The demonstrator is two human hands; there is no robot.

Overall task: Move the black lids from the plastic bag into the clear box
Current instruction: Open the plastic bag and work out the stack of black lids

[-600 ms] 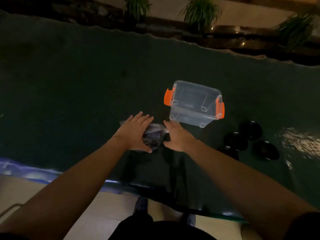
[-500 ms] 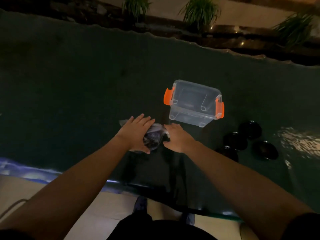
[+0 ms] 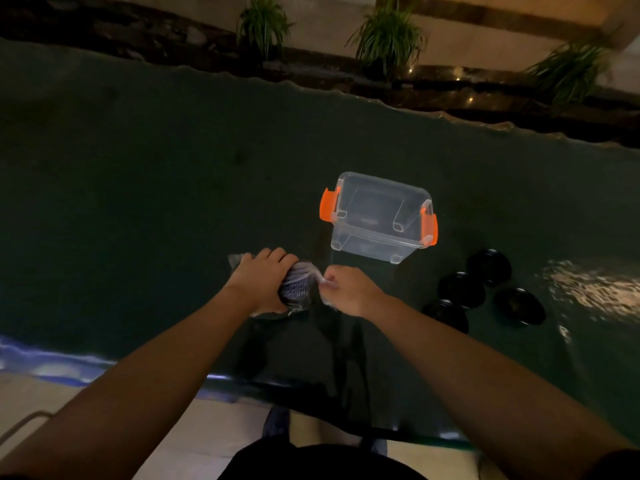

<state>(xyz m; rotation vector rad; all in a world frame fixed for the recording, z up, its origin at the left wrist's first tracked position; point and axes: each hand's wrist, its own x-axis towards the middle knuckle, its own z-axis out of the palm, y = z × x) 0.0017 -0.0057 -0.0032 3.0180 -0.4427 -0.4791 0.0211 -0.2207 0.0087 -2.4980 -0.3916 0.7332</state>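
Note:
A clear plastic bag (image 3: 298, 285) holding a stack of black lids lies on the dark table in front of me. My left hand (image 3: 261, 281) is wrapped over the bag's left side and grips it. My right hand (image 3: 346, 289) pinches the bag's crumpled right end between closed fingers. The clear box (image 3: 379, 218) with orange latches stands open just beyond my right hand, with nothing visible inside. The lids inside the bag are mostly hidden by my left hand.
Several black round containers (image 3: 488, 291) sit on the table to the right of my right forearm. The table's near edge (image 3: 242, 382) runs below my arms. Potted plants (image 3: 388, 36) stand past the far edge.
My left hand has curled down around the bag. My right hand has closed from flat fingers into a pinch on the bag's right end.

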